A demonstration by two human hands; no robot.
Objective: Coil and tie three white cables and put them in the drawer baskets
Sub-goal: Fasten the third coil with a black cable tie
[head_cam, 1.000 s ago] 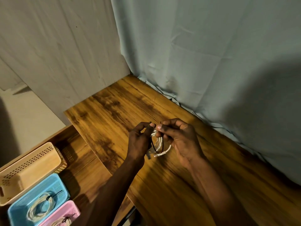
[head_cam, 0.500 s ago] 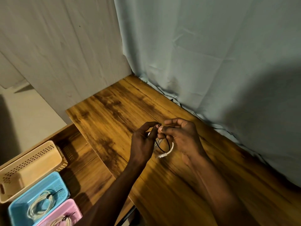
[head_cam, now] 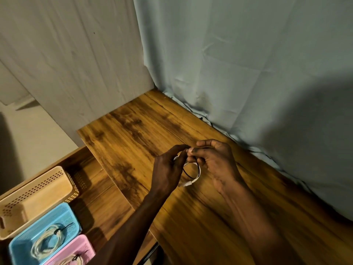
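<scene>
Step in hand: tying the third white cable above the desk.

Nearest, in the open drawer (head_cam: 99,190), the pink basket (head_cam: 84,247) and the blue basket (head_cam: 38,232) each hold a coiled, tied cable; the beige basket (head_cam: 28,203) shows none. Farther in, above the desk top (head_cam: 133,134), the left hand (head_cam: 168,169) and right hand (head_cam: 214,161) meet fingertip to fingertip, both pinching the ends of a black tie (head_cam: 188,174) looped about the white cable coil (head_cam: 194,178), which hangs between them clear of the surface. The next move likely calls for cinching the tie snug, then carrying the coil to the beige basket. A grey curtain (head_cam: 248,64) hangs behind.
</scene>
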